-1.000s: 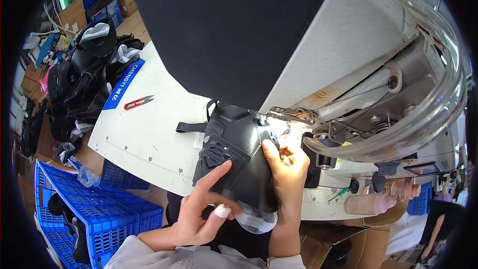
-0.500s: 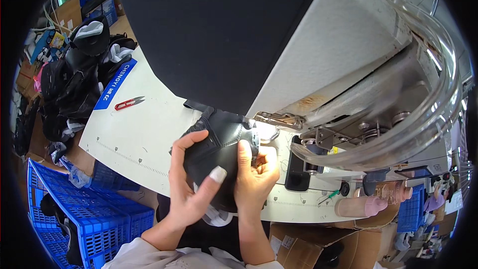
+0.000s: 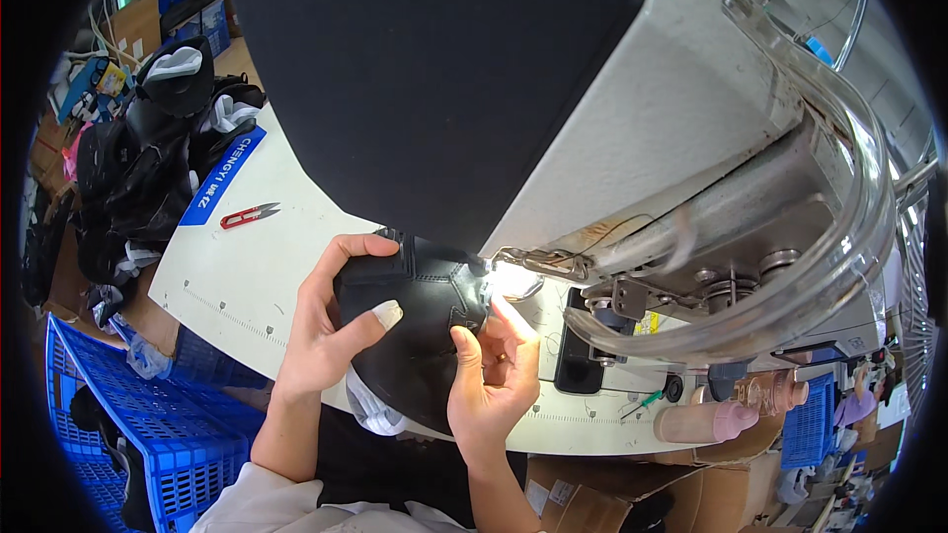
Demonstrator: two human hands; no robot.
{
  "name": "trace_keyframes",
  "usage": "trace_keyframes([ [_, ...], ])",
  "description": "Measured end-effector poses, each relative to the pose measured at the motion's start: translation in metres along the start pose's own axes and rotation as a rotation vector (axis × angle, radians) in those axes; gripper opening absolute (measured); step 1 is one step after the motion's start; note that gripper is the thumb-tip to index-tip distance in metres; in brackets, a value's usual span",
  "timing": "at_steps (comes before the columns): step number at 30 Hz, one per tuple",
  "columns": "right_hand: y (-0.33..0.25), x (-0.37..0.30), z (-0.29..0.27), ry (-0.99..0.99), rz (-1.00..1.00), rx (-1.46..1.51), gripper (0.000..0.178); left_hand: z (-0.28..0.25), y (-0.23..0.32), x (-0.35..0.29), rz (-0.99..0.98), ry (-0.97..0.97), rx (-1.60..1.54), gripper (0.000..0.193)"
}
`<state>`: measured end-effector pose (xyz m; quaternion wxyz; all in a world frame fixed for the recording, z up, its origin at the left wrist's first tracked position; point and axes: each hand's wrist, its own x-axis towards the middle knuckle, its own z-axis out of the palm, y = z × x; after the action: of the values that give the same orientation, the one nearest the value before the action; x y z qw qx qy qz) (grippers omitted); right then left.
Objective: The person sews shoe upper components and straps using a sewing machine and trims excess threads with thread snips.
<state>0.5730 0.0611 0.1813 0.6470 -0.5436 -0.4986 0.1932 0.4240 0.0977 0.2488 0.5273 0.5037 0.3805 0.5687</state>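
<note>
A white worktable (image 3: 212, 276) with a curved left edge spreads across the middle of the frame, inside a cluttered workshop. Over it, slightly left of the lower centre, the left hand (image 3: 331, 336) is spread on a black leather-like upper (image 3: 395, 360), its index finger bent over the upper left part and its thumb stretched apart across the surface. The right hand (image 3: 494, 380) pinches the upper's right edge, thumb on top and the other fingers curled close at the side. The upper lies at the table's near edge, below the centre of the frame, with stitched seams on its far part and a white lining (image 3: 373, 410) showing at its lower left end. Its far end reaches a brightly lit spot under a pale grey sewing machine (image 3: 612, 138), whose broad black panel (image 3: 425, 79) fills the upper centre; a clear curved tube (image 3: 839, 296) arches along the machine's right side. Right of the right hand lie a dark phone (image 3: 578, 355) and a green-handled screwdriver (image 3: 647, 401), then a pink bottle (image 3: 703, 422). Left of the hands are red-handled thread snips (image 3: 247, 217) and, at the table's far left corner, a blue strip (image 3: 225, 176). Black pieces (image 3: 128, 178) with white linings pile up at upper left, blue plastic crates (image 3: 188, 454) stand at lower left, and an open cardboard box (image 3: 573, 508) sits at lower right.
</note>
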Motion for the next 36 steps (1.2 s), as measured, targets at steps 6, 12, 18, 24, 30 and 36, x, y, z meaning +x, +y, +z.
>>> trace_keyframes([
  [6,-0.011,0.003,0.008,-0.004,-0.113,-0.081,0.034,-0.007,0.002,0.014,-0.027,-0.039,-0.032,0.046],
  [12,-0.018,0.004,0.006,0.017,0.114,0.227,0.03,-0.009,-0.001,0.017,0.049,-0.068,0.001,0.044],
  [18,-0.019,0.011,-0.002,-0.045,0.007,0.011,0.03,-0.006,-0.008,0.015,0.065,-0.069,0.045,0.043],
  [24,-0.021,0.012,0.0,-0.052,0.067,0.145,0.033,-0.009,-0.015,0.015,-0.062,-0.044,-0.125,0.041],
  [30,0.011,0.032,-0.036,-0.162,0.233,0.165,0.033,0.023,-0.032,-0.039,0.102,0.125,0.124,0.035],
  [36,0.026,0.05,-0.063,-0.31,0.187,0.083,0.034,0.051,-0.058,-0.059,0.225,0.196,0.178,0.035],
])
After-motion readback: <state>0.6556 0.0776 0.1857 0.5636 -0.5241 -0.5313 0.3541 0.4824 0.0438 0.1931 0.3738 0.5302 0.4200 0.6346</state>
